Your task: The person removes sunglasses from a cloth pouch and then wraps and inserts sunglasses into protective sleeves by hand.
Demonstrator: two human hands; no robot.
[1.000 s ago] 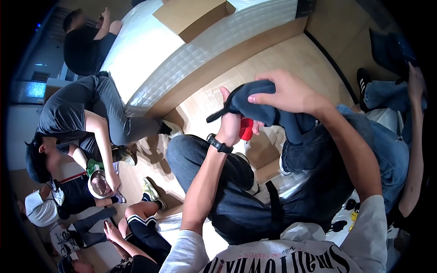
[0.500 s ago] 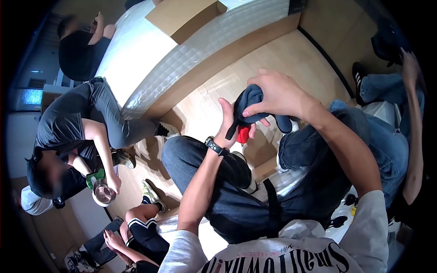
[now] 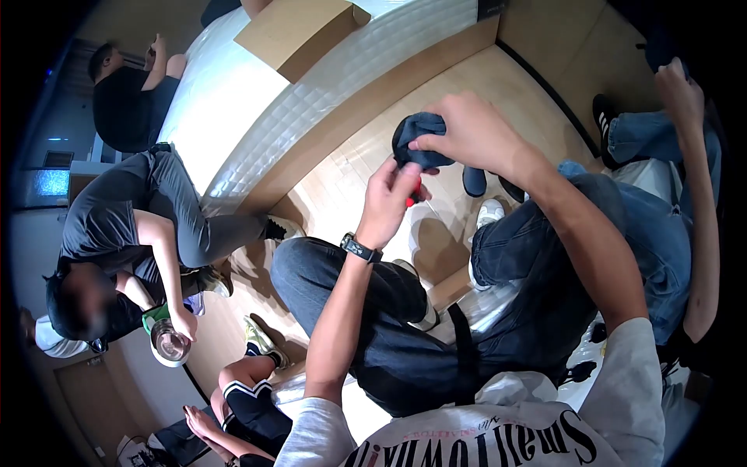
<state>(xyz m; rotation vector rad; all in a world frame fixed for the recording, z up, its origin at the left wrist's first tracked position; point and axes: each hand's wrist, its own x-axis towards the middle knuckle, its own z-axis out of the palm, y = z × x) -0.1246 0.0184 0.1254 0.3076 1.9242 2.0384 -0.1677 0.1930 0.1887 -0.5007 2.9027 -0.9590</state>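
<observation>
Crowding hands (image 3: 424, 167): seated people (image 3: 132, 226), mattress (image 3: 257, 101).

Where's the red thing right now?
In the head view, the red thing sits just right of centre, mostly hidden in the left hand, directly below the dark blue cloth that the right hand grips, above the wooden floor.

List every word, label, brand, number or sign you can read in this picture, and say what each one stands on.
"Small town kid", upside down to the camera and partly cut by the frame edge: on the white T-shirt of the person wearing the camera.
A line of small print above it on the same shirt: too small to read.
Cardboard box, wristwatch, dark cloth: no readable text.
</observation>
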